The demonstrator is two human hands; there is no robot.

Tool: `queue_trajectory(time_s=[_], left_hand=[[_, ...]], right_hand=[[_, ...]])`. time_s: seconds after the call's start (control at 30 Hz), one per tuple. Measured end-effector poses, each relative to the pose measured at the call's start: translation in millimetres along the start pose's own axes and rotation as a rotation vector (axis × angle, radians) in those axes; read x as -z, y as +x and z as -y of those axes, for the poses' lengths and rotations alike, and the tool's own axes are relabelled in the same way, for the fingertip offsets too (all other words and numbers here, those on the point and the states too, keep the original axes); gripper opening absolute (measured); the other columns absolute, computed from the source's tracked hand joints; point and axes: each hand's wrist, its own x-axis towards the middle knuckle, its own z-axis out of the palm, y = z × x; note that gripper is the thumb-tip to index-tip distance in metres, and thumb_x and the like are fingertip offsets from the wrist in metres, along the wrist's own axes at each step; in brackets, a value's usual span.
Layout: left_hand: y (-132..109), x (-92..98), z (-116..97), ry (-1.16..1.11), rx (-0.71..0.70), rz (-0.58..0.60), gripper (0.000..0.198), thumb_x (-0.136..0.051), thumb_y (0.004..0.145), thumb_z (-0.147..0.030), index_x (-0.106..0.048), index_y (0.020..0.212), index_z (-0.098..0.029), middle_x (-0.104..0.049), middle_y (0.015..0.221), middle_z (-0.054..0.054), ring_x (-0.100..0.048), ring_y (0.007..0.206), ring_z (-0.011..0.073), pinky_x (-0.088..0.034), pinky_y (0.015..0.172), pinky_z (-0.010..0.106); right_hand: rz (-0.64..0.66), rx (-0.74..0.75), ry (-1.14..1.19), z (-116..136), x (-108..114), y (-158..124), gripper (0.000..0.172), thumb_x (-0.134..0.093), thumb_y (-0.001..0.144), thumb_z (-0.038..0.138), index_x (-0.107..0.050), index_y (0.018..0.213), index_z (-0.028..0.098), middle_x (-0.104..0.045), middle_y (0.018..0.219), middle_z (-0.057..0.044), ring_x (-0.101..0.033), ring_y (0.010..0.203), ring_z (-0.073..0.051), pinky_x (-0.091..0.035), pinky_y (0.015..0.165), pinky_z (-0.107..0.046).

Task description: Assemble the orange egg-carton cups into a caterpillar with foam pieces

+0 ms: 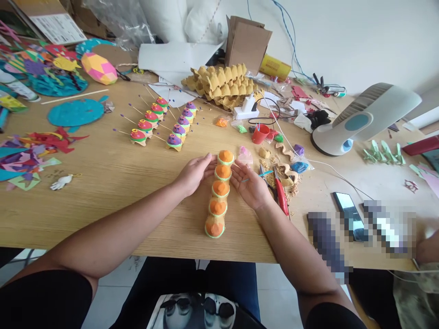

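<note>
A strip of egg carton cups (218, 196) lies on the table before me, each cup topped with orange clay and ringed in pale green. My left hand (194, 173) is at the strip's far left side, fingers stretched out, their tips close to or touching it. On the opposite side my right hand (252, 185) lies palm up with fingers extended toward the strip. Neither hand is wrapped round it. Farther off stand a red-and-green clay-covered carton strip (149, 119) and a purple one (181, 127), both with thin sticks poking out sideways.
Scissors (269, 183) and a red-handled cutter (281, 192) lie by my right hand among carton scraps. Behind are a red cup (260, 133), stacked egg trays (222, 84), a power strip (247, 108) and a white fan (360, 119). Phones (350, 214) and another person are at right.
</note>
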Motion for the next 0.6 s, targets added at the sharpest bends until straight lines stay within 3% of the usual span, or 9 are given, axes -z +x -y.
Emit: queue_trajectory(time_s=[0.2,0.43,0.6], left_hand=[[0.4,-1.1,-1.0,0.069,-0.079,-0.012,0.046,-0.059,0.098,-0.051,-0.072,0.122,-0.014,-0.07,0.137,0.013,-0.061,0.136,0.0288,-0.045,0.119,0.045],[0.0,2.0,6.6,0.117,-0.098,-0.137,0.05,-0.057,0.099,-0.053,-0.063,0.137,-0.021,-0.048,0.162,0.008,-0.036,0.156,0.0271,-0.035,0.128,0.042],[-5.4,-8.6,-4.7,0.003,0.0,-0.121,0.057,-0.039,0.106,-0.05,-0.041,0.156,-0.021,-0.033,0.17,0.011,-0.028,0.159,0.0216,-0.032,0.129,0.04]], right_hand=[[0.038,-0.021,0.007,1.3,-1.9,-1.6,0.029,-0.056,0.099,0.046,-0.07,0.112,0.025,-0.073,0.127,-0.005,-0.063,0.129,-0.019,-0.038,0.123,-0.039],[0.012,0.012,-0.024,3.4,-0.8,-4.9,0.031,-0.059,0.096,0.052,-0.068,0.117,0.03,-0.065,0.14,-0.002,-0.056,0.136,-0.022,-0.04,0.122,-0.046],[0.05,-0.036,0.022,0.2,-4.8,-7.8,0.036,-0.061,0.094,0.054,-0.065,0.123,0.031,-0.064,0.14,-0.003,-0.056,0.135,-0.024,-0.04,0.121,-0.048]])
